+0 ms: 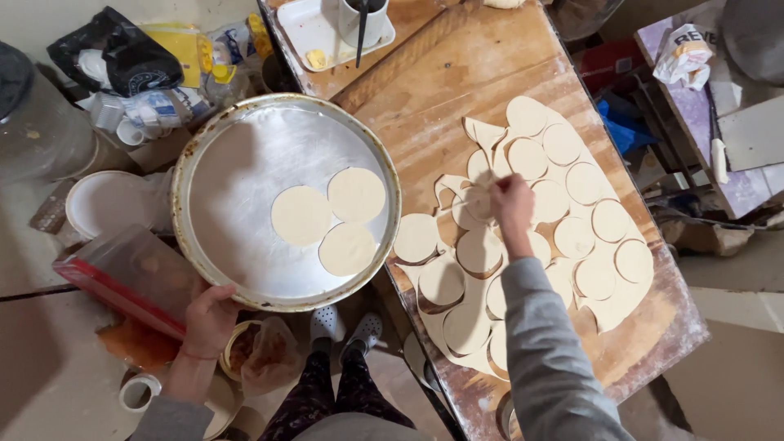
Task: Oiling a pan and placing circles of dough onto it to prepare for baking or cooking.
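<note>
A dough round [479, 200] is pinched at its edge by the right hand [511, 204], fingers closed on it, at centre frame above the cut dough sheet [572, 245]. The round metal tray [245, 163] (three discs already laid in it) lies to the left, its lower rim gripped by the left hand [208, 318], which is nearer it.

Pale dough rounds [523, 220], silver tray [237, 163]

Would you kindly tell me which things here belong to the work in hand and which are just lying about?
In use:
round metal tray
three dough discs
cut dough sheet
wooden table
left hand
right hand

Lying about:
white cup
red-lidded box
tape roll
</note>
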